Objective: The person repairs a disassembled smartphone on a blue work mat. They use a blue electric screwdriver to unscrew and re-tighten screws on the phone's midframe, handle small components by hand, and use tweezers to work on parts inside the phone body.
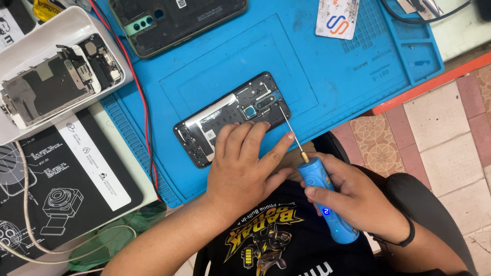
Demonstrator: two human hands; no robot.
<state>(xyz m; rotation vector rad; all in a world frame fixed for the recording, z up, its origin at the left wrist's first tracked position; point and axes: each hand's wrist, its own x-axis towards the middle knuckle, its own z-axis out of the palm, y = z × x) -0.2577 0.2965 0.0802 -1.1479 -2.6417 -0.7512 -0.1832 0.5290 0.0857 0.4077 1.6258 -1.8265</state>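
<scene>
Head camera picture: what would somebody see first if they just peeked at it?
First the opened phone lying in the middle of the bright blue mat, its insides showing. The left hand presses down on it, while the right hand holds a blue electric screwdriver whose thin bit touches the phone's upper right corner. At the far left, a white tray holds another stripped phone frame.

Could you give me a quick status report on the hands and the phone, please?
Left hand pressing opened phone flat on blue mat. Right hand gripping blue electric screwdriver, tip at phone's corner. Nothing blocking.
</scene>
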